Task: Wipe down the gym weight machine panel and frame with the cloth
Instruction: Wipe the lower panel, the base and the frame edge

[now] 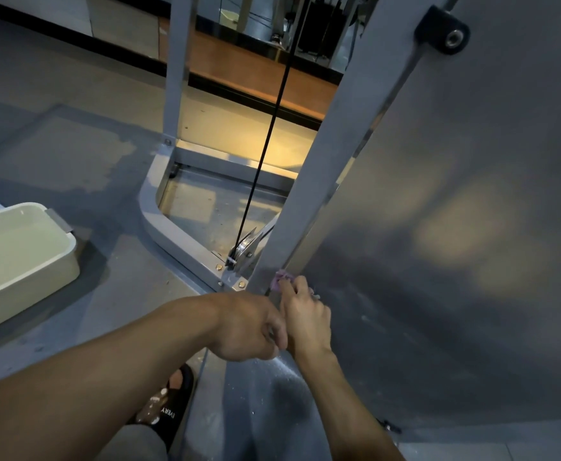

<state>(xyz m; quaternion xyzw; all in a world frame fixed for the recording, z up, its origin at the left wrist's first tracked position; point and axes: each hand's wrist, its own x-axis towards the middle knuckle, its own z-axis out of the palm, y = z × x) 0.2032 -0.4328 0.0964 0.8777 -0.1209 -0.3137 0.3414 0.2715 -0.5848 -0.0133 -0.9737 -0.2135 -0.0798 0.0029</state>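
Observation:
A large grey machine panel (455, 227) fills the right side, edged by a slanted grey frame post (322, 154). My right hand (304, 314) holds a small purple cloth (282, 279) against the bottom of the panel, where it meets the post. Only a bit of the cloth shows past my fingertips. My left hand (249, 327) sits just left of the right wrist with its fingers curled under; what they grip, if anything, is hidden. White dust streaks mark the panel's lower part.
A black cable (266, 154) runs down to a pulley (244, 251) on the bolted base frame (186, 241). A pale tub of water (19, 261) stands on the grey floor at left. My sandalled foot (169, 407) is below the arms.

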